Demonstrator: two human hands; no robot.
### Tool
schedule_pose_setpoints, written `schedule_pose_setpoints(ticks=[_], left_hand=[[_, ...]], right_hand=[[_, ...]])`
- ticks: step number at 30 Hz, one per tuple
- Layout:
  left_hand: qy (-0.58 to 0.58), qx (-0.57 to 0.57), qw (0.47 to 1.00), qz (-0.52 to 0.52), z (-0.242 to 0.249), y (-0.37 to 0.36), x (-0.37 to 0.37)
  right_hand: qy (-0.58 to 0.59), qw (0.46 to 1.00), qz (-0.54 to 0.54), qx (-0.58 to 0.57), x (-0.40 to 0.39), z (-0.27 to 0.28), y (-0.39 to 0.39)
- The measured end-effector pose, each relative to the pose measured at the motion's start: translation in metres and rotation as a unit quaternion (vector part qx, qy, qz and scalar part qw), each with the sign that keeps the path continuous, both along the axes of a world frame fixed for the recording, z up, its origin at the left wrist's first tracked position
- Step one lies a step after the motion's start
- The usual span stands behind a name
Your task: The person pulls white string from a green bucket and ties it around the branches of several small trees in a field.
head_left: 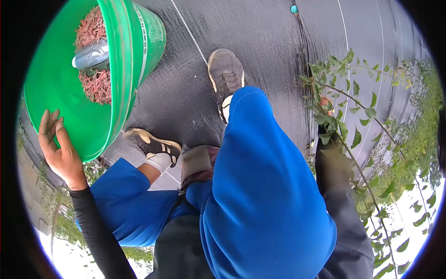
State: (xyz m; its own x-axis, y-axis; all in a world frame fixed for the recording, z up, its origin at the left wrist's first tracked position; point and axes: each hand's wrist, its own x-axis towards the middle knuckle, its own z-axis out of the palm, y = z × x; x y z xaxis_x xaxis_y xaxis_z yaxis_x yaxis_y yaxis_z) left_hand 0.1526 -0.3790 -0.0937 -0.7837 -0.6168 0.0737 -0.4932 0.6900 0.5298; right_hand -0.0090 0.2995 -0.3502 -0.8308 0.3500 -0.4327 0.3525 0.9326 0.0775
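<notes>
My left hand (62,151) is at the near rim of a large green bucket (123,60), with its fingers curled at the edge. Inside the bucket lies a heap of short pinkish-red strips (95,88), and a clear plastic bottle (92,55) rests on its side among them. On the other side, my right hand (326,106) is mostly covered by the leaves of a thin, leafy branch (344,139). Only a bit of skin shows there, so its fingers and grip are hidden. Dark sleeves cover both forearms.
Black woven ground cover (274,46) with white lines lies under my shoes (226,72). My raised knee in blue cloth (269,186) takes up the middle. Long leafy stems reach down the right side, and a small teal disc (293,9) lies on the cover at the top.
</notes>
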Motion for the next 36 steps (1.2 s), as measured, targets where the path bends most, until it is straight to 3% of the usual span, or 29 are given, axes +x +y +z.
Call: schedule_pose_setpoints(ticks=[9,15,25,27,29,30,33,35,36], left_hand=[[0.027,0.059,0.998,-0.011,-0.005,-0.007,0.009],[-0.021,0.008,1.000,-0.015,-0.003,-0.014,0.008],[-0.068,-0.001,0.996,-0.050,0.001,-0.019,0.009],[-0.062,0.005,0.997,-0.049,0.000,-0.017,0.006],[-0.045,0.004,0.998,-0.031,-0.001,-0.014,0.008],[-0.039,0.006,0.999,-0.028,-0.002,-0.012,0.007],[-0.019,0.010,0.999,-0.030,-0.003,-0.013,0.006],[0.006,0.017,0.999,-0.040,-0.004,-0.016,0.005],[0.025,0.021,0.999,-0.042,-0.004,-0.017,0.005]], right_hand=[[0.011,0.999,0.048,-0.004,0.002,-0.009,0.012],[-0.007,0.995,0.092,-0.029,-0.024,-0.018,0.001],[-0.001,0.968,0.250,0.006,-0.027,-0.018,0.076],[-0.010,0.983,0.184,0.016,-0.008,0.007,0.090],[-0.058,0.989,-0.134,0.021,0.036,0.054,0.082],[0.017,0.989,-0.140,0.042,0.063,0.068,0.077],[0.054,0.977,-0.203,0.031,0.099,0.123,0.012],[0.031,0.983,-0.177,-0.026,0.102,0.151,-0.034],[0.065,0.991,-0.106,-0.039,0.102,0.155,-0.050]])
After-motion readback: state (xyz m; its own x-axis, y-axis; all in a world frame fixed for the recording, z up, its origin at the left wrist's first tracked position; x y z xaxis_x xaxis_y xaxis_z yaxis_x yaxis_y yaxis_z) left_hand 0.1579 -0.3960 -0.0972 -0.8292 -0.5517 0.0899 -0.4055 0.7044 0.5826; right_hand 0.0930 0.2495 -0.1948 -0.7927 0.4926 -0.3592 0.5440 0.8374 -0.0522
